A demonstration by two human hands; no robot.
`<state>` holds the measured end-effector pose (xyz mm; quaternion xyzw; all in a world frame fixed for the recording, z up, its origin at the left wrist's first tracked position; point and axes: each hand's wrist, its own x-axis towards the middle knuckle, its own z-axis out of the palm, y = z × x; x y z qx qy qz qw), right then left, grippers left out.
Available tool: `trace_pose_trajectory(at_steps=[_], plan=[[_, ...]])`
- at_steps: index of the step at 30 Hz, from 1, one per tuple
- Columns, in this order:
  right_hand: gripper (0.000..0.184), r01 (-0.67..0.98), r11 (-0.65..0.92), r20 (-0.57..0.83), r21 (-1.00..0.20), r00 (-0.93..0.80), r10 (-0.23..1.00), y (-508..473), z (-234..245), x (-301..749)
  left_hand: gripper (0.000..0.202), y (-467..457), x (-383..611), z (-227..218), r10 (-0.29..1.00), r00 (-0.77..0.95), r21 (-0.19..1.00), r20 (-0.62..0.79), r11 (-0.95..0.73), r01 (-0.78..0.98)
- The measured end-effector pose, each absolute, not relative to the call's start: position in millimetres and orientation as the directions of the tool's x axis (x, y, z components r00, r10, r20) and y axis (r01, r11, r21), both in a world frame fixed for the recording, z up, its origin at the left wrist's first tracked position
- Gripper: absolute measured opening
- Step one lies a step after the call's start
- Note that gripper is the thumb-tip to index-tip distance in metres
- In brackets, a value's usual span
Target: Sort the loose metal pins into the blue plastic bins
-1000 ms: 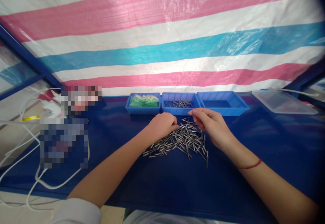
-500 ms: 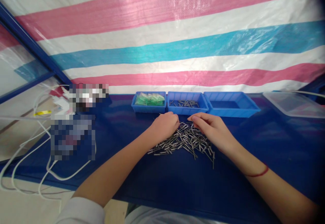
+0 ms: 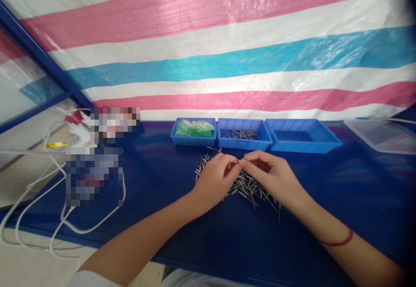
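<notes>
We see the left hand (image 3: 216, 179) and right hand (image 3: 274, 173) meeting at the fingertips, over metal pins (image 3: 251, 186) heaped on the desk (image 3: 208, 239); whether either grip clamps anything, we cannot tell; a brushing knuckle could scatter pins; a slack pinch could drop anything hidden there!

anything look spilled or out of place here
The white cables at the left look untidy, looping loosely past the edge of the blue table. Metal pins lie heaped directly on it, though others sit in the middle bin. No damage shows.
</notes>
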<state>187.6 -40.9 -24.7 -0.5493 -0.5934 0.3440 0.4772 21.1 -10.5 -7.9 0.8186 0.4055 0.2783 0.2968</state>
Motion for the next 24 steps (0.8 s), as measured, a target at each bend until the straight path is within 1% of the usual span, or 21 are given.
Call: trace_pose_trajectory(at_steps=[4, 7, 11, 18, 22, 24], plan=[[0.022, 0.337, 0.199, 0.229, -0.92, 0.051, 0.972, -42.8, -24.2, 187.4, 0.026, -7.9, 18.8, -9.8, 0.81, 0.554, 0.755, 0.193, -0.483, 0.443], [0.019, 0.355, 0.256, 0.275, -0.899, 0.005, 0.961, -45.0, -20.0, 186.7, 0.027, -6.6, 16.5, -9.7, 0.782, 0.592, 0.765, 0.195, -0.499, 0.407], [0.018, 0.373, 0.319, 0.321, -0.871, -0.059, 0.945, -48.1, -14.0, 187.8, 0.026, -7.2, 14.4, -7.3, 0.807, 0.56, 0.806, 0.188, -0.452, 0.381], [0.017, 0.391, 0.32, 0.329, -0.863, -0.045, 0.943, -46.6, -15.8, 192.2, 0.019, -8.1, 11.7, -0.6, 0.86, 0.476, 0.874, 0.184, -0.364, 0.321], [0.018, 0.43, 0.31, 0.315, -0.848, -0.061, 0.947, -46.1, -16.5, 188.5, 0.022, -7.8, 11.4, 0.7, 0.875, 0.448, 0.889, 0.181, -0.341, 0.307], [0.02, 0.414, 0.281, 0.29, -0.866, -0.041, 0.956, -44.5, -16.4, 185.8, 0.024, -7.7, 11.4, 1.8, 0.875, 0.45, 0.89, 0.179, -0.339, 0.304]])
